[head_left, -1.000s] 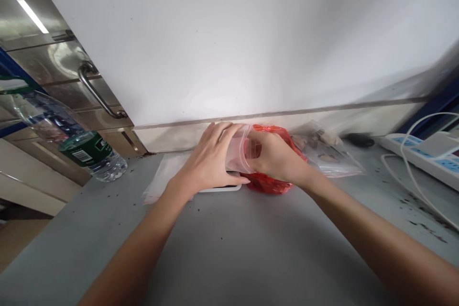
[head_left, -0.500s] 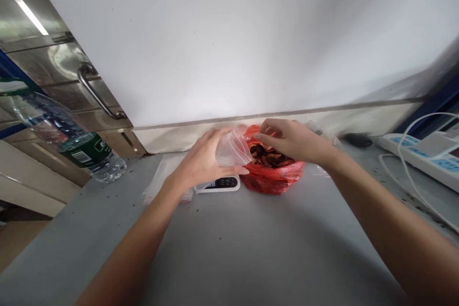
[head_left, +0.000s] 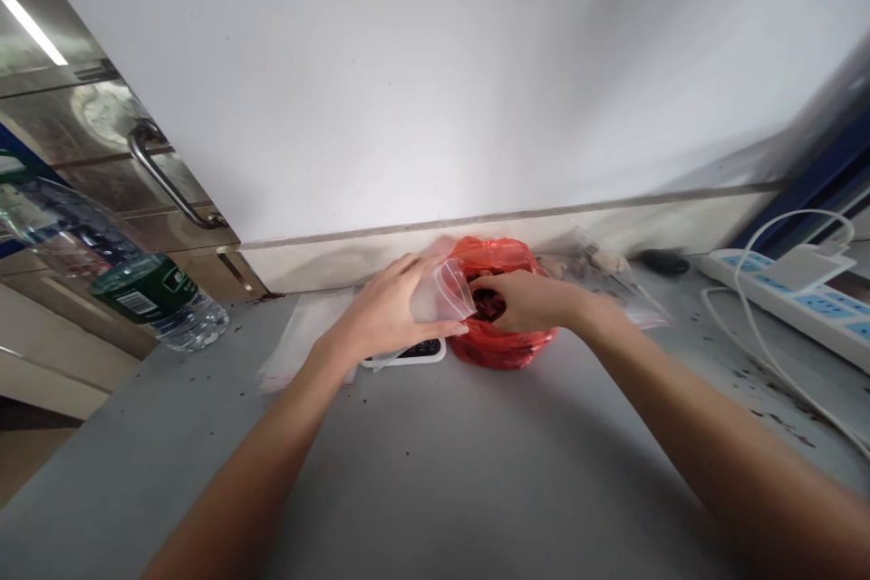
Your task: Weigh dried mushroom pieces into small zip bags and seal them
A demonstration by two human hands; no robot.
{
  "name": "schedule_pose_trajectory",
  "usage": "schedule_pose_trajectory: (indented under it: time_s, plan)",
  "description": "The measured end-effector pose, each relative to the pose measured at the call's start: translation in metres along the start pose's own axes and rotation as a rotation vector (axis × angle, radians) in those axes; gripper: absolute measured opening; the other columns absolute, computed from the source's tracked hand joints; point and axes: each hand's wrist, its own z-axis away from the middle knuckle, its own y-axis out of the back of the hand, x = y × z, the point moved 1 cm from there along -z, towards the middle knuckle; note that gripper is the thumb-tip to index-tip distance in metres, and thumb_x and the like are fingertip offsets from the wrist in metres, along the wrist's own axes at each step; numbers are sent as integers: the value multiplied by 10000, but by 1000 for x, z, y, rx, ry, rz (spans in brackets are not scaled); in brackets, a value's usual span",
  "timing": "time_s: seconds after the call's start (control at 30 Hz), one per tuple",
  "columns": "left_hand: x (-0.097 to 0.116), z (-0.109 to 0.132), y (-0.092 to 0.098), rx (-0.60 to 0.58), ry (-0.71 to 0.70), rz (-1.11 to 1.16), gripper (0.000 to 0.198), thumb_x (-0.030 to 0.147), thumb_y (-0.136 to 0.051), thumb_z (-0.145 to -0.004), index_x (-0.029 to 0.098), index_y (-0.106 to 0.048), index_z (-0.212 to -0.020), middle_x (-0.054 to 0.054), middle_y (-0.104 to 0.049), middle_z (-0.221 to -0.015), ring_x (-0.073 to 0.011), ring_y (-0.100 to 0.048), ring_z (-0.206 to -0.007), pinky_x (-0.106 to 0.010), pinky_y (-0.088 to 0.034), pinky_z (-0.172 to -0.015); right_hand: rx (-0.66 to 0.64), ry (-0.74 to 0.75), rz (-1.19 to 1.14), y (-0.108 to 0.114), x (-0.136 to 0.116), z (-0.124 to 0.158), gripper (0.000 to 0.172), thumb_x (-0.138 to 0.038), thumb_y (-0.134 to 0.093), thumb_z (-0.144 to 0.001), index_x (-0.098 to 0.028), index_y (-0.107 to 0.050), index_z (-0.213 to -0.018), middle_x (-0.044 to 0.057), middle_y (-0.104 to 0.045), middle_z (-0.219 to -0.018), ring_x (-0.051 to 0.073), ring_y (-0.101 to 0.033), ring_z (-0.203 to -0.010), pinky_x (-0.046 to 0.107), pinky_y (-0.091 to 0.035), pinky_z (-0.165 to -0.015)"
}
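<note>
My left hand is closed around a clear zip bag, its mouth held open toward the right. Beneath that hand, a white kitchen scale with a black panel shows only in part. Directly to the right stands an open red plastic bag of dark brown dried slices. My right hand reaches into the red bag; its fingertips are hidden among the slices, so their grip cannot be made out. A stack of flat clear zip bags lies left of the scale.
At the left stands a large water bottle with a green label. To the right lie a clear bag with pale pieces, a black object, a white power strip and a white cable. A white wall rises behind.
My right hand has gone from above the red bag's rim down into the slices. My left hand keeps holding the zip bag beside it. The view has shifted slightly.
</note>
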Motion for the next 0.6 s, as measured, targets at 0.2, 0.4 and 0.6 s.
schedule_pose_trajectory:
  time_s: [0.2, 0.4, 0.6]
  plan:
    - [4, -1, -3, -28, 0, -15, 907, 686, -691, -831, 235, -433, -1574, -107, -421, -1648, -344, -430, -1490, -460, -368, -1219, 1, -2, 50, -2, -1, -2, 174, -199, -645, -828, -204, -716, -987, 87, -767, -993, 253, -692, -859, 306, -449, -658]
    - [7, -1, 1, -53, 12, -1, 930, 722, -661, -827, 250, -411, -1588, -76, -379, -1675, -335, -398, -1515, -462, -371, -1223, -36, -34, 116, -1, -3, 4, 281, -160, -624, -858, -200, -722, -1118, 107, -765, -1103, 267, -696, -925, 299, -433, -666]
    - [9, -1, 1, -58, -7, -12, 866, 672, -668, -841, 260, -441, -1569, -55, -427, -1650, -310, -407, -1513, -418, -377, -1219, -29, -27, 135, 1, -5, 4, 274, -116, -611, -859, -166, -715, -1108, 111, -764, -1092, 244, -686, -908, 285, -426, -662]
